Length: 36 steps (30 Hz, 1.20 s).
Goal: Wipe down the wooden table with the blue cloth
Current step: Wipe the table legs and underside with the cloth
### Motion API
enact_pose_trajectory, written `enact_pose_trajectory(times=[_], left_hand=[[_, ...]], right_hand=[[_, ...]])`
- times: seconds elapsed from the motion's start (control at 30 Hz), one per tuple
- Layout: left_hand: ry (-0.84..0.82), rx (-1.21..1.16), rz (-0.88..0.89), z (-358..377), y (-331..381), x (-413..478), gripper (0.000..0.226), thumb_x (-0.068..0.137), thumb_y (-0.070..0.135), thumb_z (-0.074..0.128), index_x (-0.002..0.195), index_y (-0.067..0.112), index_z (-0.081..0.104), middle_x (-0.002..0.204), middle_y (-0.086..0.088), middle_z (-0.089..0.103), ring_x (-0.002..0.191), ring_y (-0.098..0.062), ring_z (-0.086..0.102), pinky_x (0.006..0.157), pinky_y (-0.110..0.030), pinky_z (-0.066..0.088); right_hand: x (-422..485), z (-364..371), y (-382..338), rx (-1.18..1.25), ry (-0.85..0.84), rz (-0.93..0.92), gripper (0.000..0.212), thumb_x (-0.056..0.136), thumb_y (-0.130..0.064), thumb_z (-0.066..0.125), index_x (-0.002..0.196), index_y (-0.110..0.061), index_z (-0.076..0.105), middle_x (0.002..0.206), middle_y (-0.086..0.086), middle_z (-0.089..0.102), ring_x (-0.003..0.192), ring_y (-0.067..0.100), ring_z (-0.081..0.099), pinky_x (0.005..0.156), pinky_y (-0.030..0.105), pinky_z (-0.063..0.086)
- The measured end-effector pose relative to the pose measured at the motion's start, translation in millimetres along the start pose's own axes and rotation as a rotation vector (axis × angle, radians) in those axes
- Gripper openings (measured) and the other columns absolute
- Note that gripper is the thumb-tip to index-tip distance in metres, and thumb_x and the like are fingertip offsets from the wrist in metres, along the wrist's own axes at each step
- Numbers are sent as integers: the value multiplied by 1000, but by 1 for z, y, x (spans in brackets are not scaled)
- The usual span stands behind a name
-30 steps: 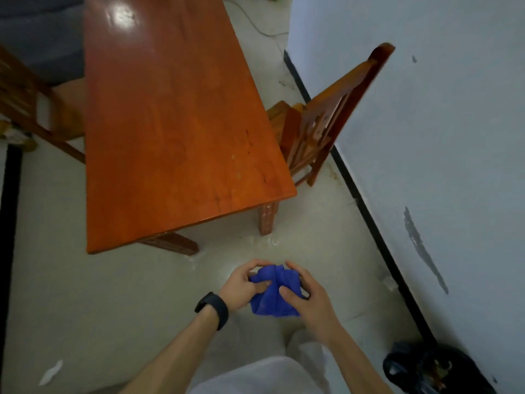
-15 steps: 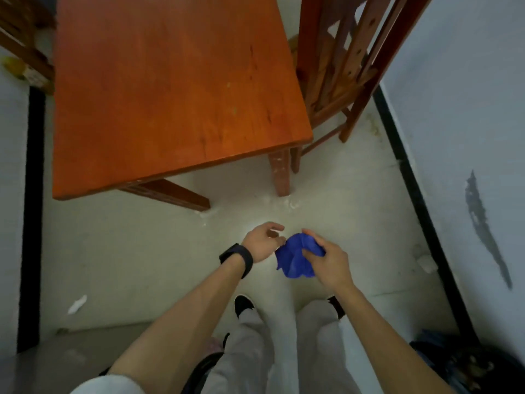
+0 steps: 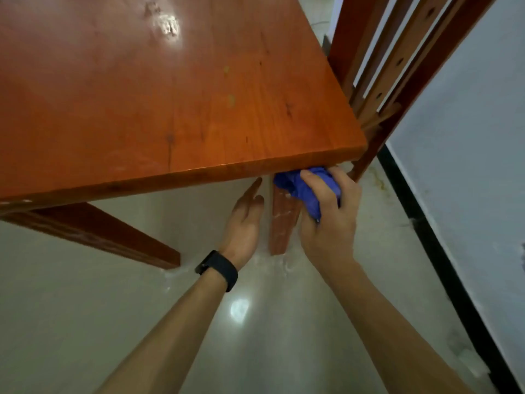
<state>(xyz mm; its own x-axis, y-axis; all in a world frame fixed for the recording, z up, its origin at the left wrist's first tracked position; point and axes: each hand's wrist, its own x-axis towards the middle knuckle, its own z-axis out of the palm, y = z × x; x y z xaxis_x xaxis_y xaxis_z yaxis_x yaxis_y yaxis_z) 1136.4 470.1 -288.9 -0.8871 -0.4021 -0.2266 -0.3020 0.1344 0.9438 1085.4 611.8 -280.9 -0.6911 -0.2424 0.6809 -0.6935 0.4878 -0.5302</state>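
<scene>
Right hand [image 3: 326,220] grasped the cloth [image 3: 298,186], fingers curled over it; the cloth was bunched into a wad. The cloth sat just under the near right corner of the worktop [image 3: 170,95], against the top of the leg [image 3: 281,226] there, partly hidden by the worktop's edge.

Left hand [image 3: 244,223] was released, fingers straight and together, palm towards the leg's left side and just beside it. Contact could not be told. Black watch [image 3: 218,268] on the left wrist.

Worktop was glossy orange-brown wood, with a glare patch toward the far edge and a few pale spots and dark marks toward the right edge.

Chair [image 3: 397,61] stood at the right edge, its back slats just past the near right corner. Pale wall [image 3: 468,166] with black skirting [image 3: 426,223] lay right of the chair. Floor [image 3: 85,308] was pale and shiny, with whitish smears round the leg's foot.
</scene>
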Motion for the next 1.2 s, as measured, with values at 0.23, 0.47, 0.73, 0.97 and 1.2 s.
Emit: enact_pose_trajectory(times=[0.23,0.47,0.73,0.97,1.2], left_hand=[[140,-271,169,46,-37,35,31,90,61,30,105,64,57,103,40,64,103,15,58,85,-15,43],[96,-371,325,56,-74,38,59,98,62,20,142,33,47,135,17,57,122,8,53,93,-7,43],[98,-318,246,45,-63,9,68,98,58,10,145,26,47,142,9,55,128,-9,52,100,-21,37],[337,-80,266,63,-36,-11,37,102,43,43,138,36,48,136,17,54,130,-5,46,96,-16,37],[1059,748,814,84,14,-22,61,92,31,59,144,9,38,148,-17,36,140,-27,34,118,-39,26]], right_hand=[[-5,75,59,-181,288,-354,48,87,-18,73,128,-30,51,136,12,36,114,40,45,107,31,31],[-104,105,137,-243,-106,-447,70,65,-13,86,124,-33,52,134,11,40,101,40,49,85,44,50],[-10,38,79,-149,-40,-497,53,77,-22,56,130,-27,59,135,14,48,107,39,47,88,42,42],[-73,61,145,-104,-504,-467,69,60,-19,81,122,-39,58,136,-6,40,108,34,52,80,41,56],[-13,6,125,768,-182,292,56,87,-6,65,122,-46,49,126,-14,55,110,-11,51,88,4,39]])
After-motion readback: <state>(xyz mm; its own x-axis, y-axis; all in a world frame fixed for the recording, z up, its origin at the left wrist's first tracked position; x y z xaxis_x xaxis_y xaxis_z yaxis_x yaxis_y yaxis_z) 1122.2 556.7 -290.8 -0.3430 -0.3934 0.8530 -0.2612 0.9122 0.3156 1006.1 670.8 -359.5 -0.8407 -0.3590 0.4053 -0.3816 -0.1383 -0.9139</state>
